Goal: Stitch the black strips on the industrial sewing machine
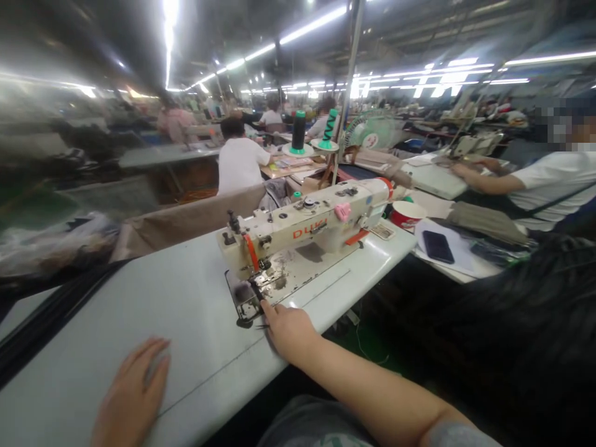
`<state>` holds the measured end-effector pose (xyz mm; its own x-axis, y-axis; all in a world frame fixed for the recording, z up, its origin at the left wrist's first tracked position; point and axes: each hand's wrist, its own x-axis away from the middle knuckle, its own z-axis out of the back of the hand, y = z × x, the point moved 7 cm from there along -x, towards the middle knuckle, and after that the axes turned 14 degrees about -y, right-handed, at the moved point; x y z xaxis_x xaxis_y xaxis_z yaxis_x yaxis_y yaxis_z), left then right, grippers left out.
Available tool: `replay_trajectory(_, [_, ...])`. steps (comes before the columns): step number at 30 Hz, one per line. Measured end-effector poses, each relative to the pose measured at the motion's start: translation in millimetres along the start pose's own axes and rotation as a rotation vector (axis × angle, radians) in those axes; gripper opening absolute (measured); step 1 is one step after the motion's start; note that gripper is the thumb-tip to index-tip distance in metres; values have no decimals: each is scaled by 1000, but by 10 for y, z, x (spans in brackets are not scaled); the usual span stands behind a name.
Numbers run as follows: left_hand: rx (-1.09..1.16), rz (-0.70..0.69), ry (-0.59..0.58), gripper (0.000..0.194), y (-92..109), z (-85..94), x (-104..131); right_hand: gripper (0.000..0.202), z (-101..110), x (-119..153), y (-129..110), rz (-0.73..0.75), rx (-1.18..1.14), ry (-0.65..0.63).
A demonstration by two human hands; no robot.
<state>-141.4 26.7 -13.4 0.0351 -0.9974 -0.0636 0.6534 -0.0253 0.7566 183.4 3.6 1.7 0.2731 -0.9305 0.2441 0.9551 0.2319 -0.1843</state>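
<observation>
A cream industrial sewing machine (298, 236) with orange trim stands on a pale worktable (186, 279). At its needle end is my right hand (291, 332), its index finger stretched toward the presser foot area and its other fingers curled. A small dark pointed tip shows beside the curled fingers; what they hold, if anything, is hidden. My left hand (135, 391) is over the tabletop at lower left, fingers stretched out and thumb apart, holding nothing. A pink clip-like piece (343, 212) sits on the machine's arm.
Behind the machine stand a black thread cone (298, 130) and a green-and-black one (330, 127). Right of it are a red-and-white tub (407, 214) and a phone (437, 246) on paper. Black strips (60, 320) lie along the left. Co-workers sit ahead and at right.
</observation>
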Motion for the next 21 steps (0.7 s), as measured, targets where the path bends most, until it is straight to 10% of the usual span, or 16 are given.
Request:
replay_trajectory(4, [-107,-367,-236,43,508,-958,-101,56,23,23,-2,19,-24,23])
replay_trajectory(8, [-262,-557,-276,48,926,-1492,-75,57,38,50,-4,33,-14,39])
replay_trajectory(21, [-455,-681,-200,50,1116,-1710,32,54,46,68,47,45,-65,93])
